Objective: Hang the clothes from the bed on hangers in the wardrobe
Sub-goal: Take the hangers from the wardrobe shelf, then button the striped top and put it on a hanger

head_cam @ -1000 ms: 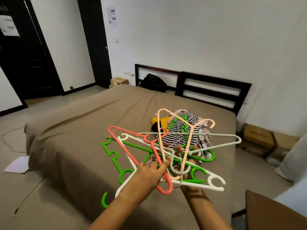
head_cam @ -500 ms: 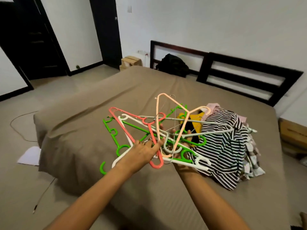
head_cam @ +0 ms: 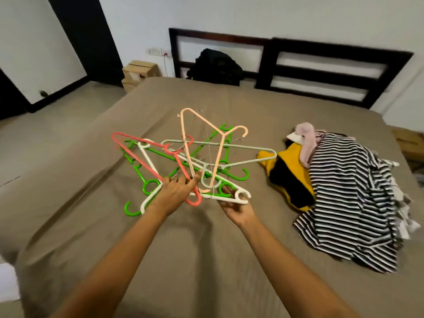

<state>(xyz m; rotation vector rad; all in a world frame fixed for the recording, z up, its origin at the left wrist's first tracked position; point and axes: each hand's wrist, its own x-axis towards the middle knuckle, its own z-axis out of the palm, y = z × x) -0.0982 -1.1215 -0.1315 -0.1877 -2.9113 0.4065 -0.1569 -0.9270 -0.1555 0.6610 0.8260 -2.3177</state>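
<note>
A tangled bunch of plastic and wire hangers (head_cam: pixel 183 161), green, white, coral and peach, hovers just over the brown bed (head_cam: pixel 96 203). My left hand (head_cam: pixel 176 191) lies on top of the bunch with straight fingers touching the coral and white hangers. My right hand (head_cam: pixel 236 207) is palm-up underneath, its fingers curled round the hook ends near the white hanger. To the right on the bed lies the clothes pile: a black-and-white striped garment (head_cam: pixel 344 191), a yellow-and-black one (head_cam: pixel 289 173) and a pink piece (head_cam: pixel 305 143).
A dark slatted headboard (head_cam: pixel 332 49) stands against the white wall, with a black bag (head_cam: pixel 215 65) in front of it. Cardboard boxes (head_cam: pixel 140 70) sit on the floor by the bed's far left corner. A dark door frame (head_cam: pixel 87 37) is at the left.
The view has come closer to the bed and tilted down. The bunch of hangers, still between both hands, now sits lower, left of the clothes pile.
</note>
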